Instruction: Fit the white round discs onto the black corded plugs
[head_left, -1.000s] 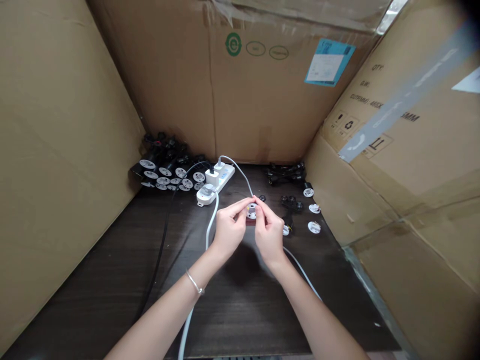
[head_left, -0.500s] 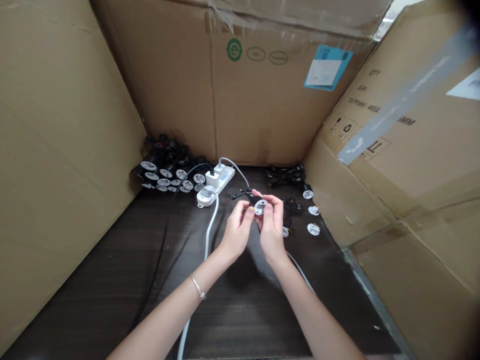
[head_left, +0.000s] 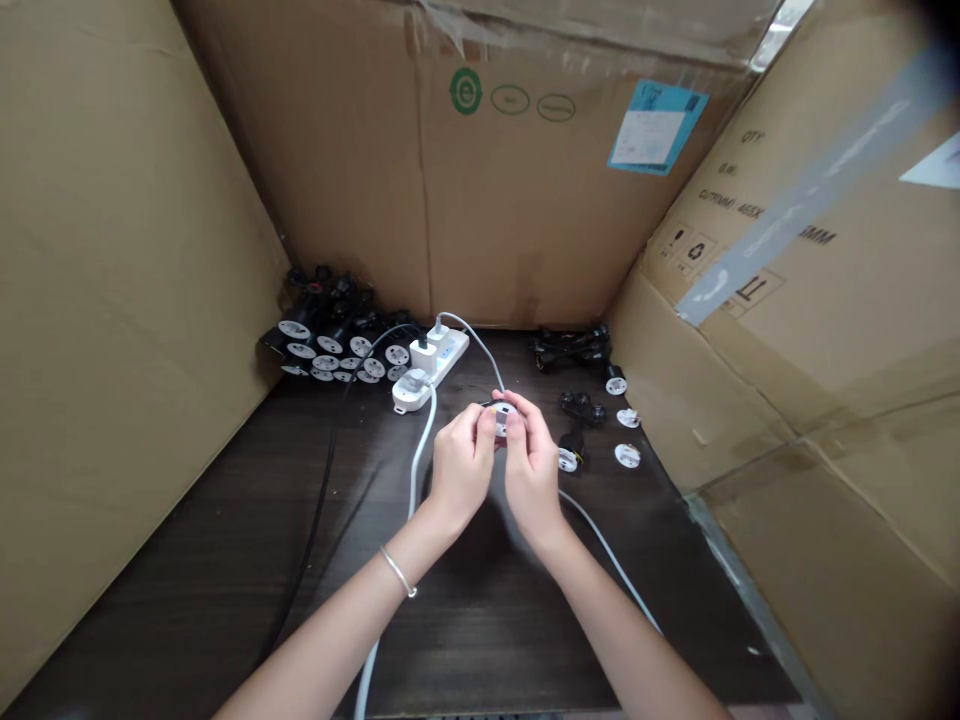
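Note:
Between both hands, above the dark table [head_left: 442,650], is a small black part with a round white face [head_left: 502,420]. My left hand [head_left: 463,462] grips its left side, thumb on the white face. From the right, my right hand [head_left: 531,462] holds the same part, its thumb also on the face. The fingers behind the part are mostly hidden. Just right of my right hand lies another white disc with dark wires [head_left: 568,459]. Two more white discs [head_left: 628,456] [head_left: 628,418] rest farther right.
A white power strip [head_left: 409,392] with plugs and cables stands behind my left hand. Many black cylinders with white faces [head_left: 328,345] are stacked back left. Black cabled parts [head_left: 574,350] lie back right. Cardboard walls [head_left: 525,220] enclose the table.
Both hands have moved slightly left and closed more tightly round the part. The black cable that stuck out behind it is now hidden, and the disc beside my right hand shows more.

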